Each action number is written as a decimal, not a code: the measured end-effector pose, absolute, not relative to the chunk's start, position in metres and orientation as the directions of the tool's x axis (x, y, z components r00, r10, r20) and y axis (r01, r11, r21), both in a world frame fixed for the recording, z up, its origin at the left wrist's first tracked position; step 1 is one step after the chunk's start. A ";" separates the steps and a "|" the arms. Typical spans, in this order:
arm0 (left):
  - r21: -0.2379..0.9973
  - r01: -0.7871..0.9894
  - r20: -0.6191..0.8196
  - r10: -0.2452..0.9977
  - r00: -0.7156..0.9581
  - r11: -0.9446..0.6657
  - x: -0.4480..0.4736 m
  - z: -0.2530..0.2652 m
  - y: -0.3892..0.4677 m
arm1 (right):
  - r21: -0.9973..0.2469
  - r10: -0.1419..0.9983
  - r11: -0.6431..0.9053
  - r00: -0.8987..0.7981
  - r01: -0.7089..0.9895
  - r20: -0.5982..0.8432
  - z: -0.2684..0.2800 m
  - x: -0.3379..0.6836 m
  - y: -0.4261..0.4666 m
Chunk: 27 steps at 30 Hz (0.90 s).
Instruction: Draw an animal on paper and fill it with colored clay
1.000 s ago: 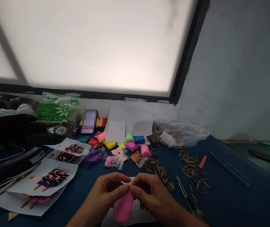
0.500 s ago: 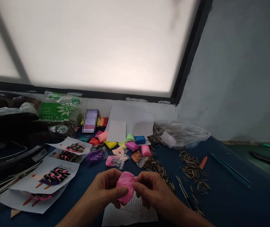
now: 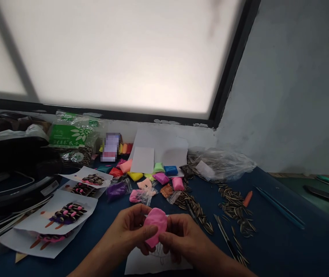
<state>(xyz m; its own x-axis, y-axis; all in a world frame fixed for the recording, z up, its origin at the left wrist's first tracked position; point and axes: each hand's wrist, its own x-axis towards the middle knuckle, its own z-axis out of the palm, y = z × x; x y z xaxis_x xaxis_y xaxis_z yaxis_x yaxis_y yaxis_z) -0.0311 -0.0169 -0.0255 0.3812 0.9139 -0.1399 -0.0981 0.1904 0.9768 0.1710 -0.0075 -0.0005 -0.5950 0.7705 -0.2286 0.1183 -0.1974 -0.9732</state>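
A flattened piece of pink modelling clay (image 3: pixel 156 221) is held up in front of me between both hands. My left hand (image 3: pixel 134 229) pinches its left side, thumb across the front face. On the right edge, my right hand (image 3: pixel 183 234) grips it between thumb and fingers. Beneath them lies a white sheet (image 3: pixel 141 263) with a pencil drawing, partly covered by my hands and the clay. Just beyond, an opened packet of pink clay (image 3: pixel 137 196) rests on the blue table. A pile of sunflower seeds (image 3: pixel 200 215) is behind my right hand.
Finished seed-and-clay pictures (image 3: pixel 66 213) overlap at left beside black bags and cables. Several coloured clay packets (image 3: pixel 161 178) lie at the back. On the right are a utility knife (image 3: pixel 225 234), more seeds (image 3: pixel 232 204), an orange clay stick (image 3: pixel 248 198) and blue tweezers (image 3: pixel 279 207).
My right thumb has shifted down along the clay's edge, and the right fingers have closed in on it. The clay has turned slightly and covers more of the drawing.
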 end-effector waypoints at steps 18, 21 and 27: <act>0.986 0.099 -0.159 0.932 0.326 0.133 -0.027 -0.004 -0.022 | -0.988 0.829 -0.111 -0.538 0.110 -0.153 0.012 0.180 -0.001; 0.988 0.109 -0.138 0.938 0.317 0.109 -0.026 -0.004 -0.021 | -0.982 0.816 -0.094 -0.553 0.161 -0.169 0.017 0.180 -0.002; 0.985 0.157 -0.108 0.972 0.209 0.075 -0.034 -0.007 -0.017 | -0.974 0.846 0.021 -0.523 0.225 -0.103 0.023 0.188 0.002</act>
